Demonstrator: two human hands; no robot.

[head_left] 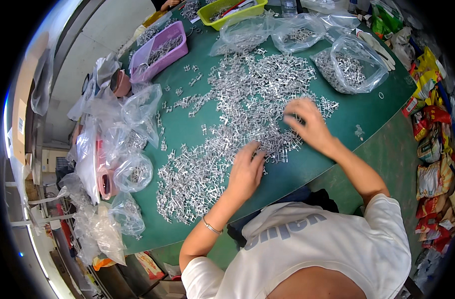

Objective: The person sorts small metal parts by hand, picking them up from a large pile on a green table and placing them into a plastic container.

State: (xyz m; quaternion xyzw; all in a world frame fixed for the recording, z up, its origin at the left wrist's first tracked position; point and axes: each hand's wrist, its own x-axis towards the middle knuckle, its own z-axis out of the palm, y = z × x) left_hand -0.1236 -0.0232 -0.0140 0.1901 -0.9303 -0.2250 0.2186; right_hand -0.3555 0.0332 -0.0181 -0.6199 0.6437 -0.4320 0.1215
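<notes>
A wide heap of small silver metal pieces (pixel 267 79) spreads over the green table (pixel 307 172); their exact kind is too small to tell. My left hand (pixel 245 172) rests at the near edge of the heap, its fingers stretched over the pieces and slightly apart. A silver bracelet (pixel 212 225) circles that wrist. Farther right, my right hand (pixel 309 122) hovers over or touches the heap's right side, somewhat blurred. Its thumb and fingers are curved and apart, and nothing shows between them.
Clear bags of pieces (pixel 349 67) line the far side. A purple basket (pixel 160 52) and a yellow-green basket (pixel 232 14) hold more. Plastic bags (pixel 132 172) crowd the left edge. White gloves (pixel 377 47) lie far right; colourful sacks (pixel 429 144) stand beyond the table. Another person's hand (pixel 170 4) shows at the top.
</notes>
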